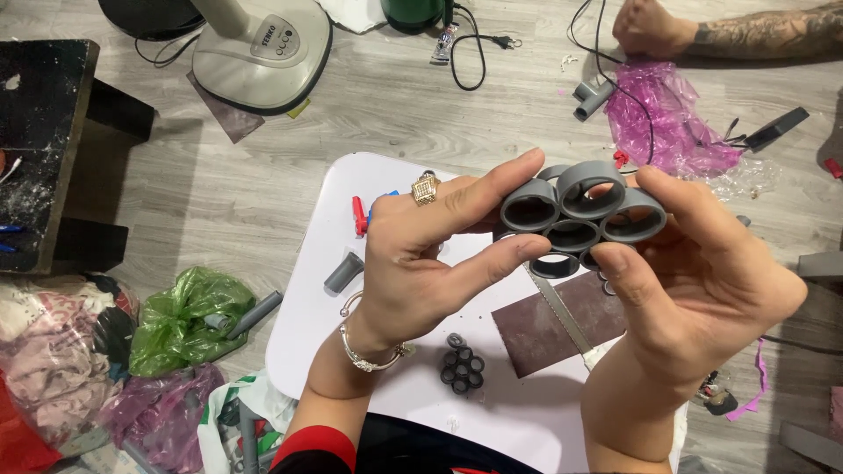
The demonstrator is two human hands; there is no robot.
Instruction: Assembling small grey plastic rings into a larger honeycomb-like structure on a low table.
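Note:
Both of my hands hold a cluster of short grey pipe rings [575,215] joined side by side, raised above a small white table [307,325]. My left hand [421,254], with a gold ring and a bracelet, pinches the cluster's left side between fingers and thumb. My right hand [694,272] grips the right side. Below, on the table, lie a smaller dark cluster of rings [462,362], a grey pipe piece [344,271], a brown sheet of sandpaper [549,329] and a serrated blade [562,312].
On the wooden floor are a fan base [263,53], a green plastic bag [189,320], a pink plastic bag [663,118], grey pipe pieces [593,96] and cables. Another person's tattooed arm and hand [650,28] rest at the top right. A dark bench [39,149] stands left.

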